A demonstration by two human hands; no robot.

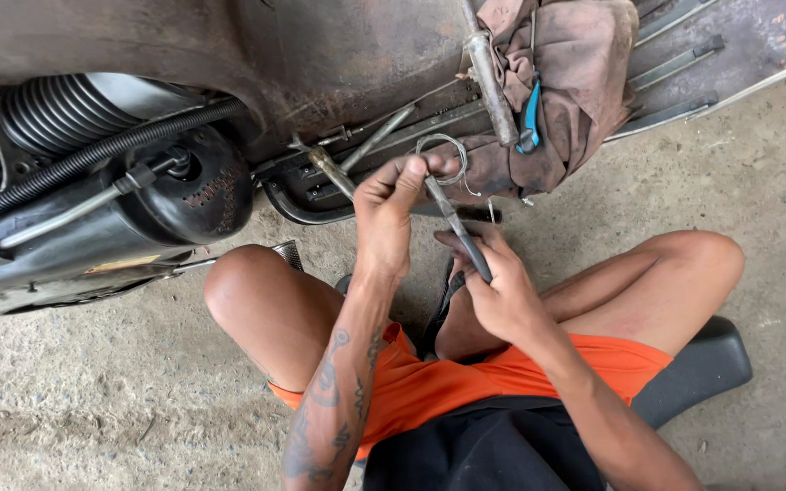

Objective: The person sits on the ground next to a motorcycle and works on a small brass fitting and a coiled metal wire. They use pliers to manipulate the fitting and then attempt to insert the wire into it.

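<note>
Yellowish label [123, 265] on black engine housing [93, 245]

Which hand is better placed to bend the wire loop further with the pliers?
Probably the right hand: it grips the pliers by the handles, jaws at the wire loop. The left hand only pinches the wire.

The floor [93, 400] was rough grey concrete, dusty and gritty, with small bits of debris scattered across it. Above it stood a rusty brown metal body [320, 55], its skin dull and stained. At the left sat a black engine cover [184, 195], with a ribbed black hose [93, 155] running over it. A dirty brown rag [575, 82] lay bunched on a ribbed footboard [684, 64]. Light was soft and even, like daylight.
</note>
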